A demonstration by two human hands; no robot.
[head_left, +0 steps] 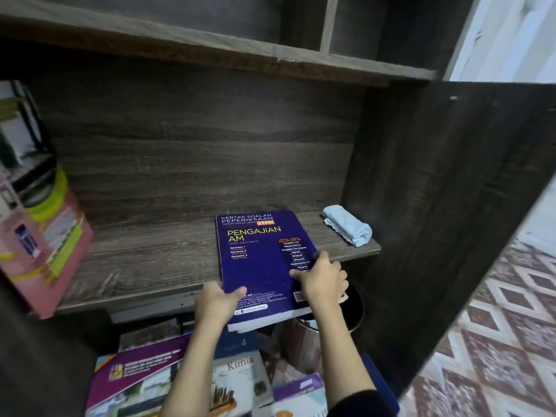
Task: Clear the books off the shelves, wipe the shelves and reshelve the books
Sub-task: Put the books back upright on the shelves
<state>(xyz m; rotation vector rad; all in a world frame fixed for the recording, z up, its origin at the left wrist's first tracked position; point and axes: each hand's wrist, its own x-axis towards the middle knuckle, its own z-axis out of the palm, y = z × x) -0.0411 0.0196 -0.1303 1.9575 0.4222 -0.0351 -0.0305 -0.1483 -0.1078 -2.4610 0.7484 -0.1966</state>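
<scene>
A dark blue book point(258, 260) with yellow title text lies flat, its far half on the wooden shelf point(150, 260) and its near end sticking out over the front edge. My left hand point(216, 302) grips its near left corner, thumb on the cover. My right hand point(323, 278) holds its right edge, thumb on the cover too. A folded light blue cloth point(347, 225) lies at the shelf's right end. Several books point(33, 206) lean at the shelf's left end.
A pile of books point(210, 377) lies on the floor below the shelf. A dark round pot point(353, 311) sits under my right hand. An upper shelf point(210, 46) runs overhead. The cabinet's side panel point(436, 206) stands at the right, patterned floor point(496, 326) beyond it.
</scene>
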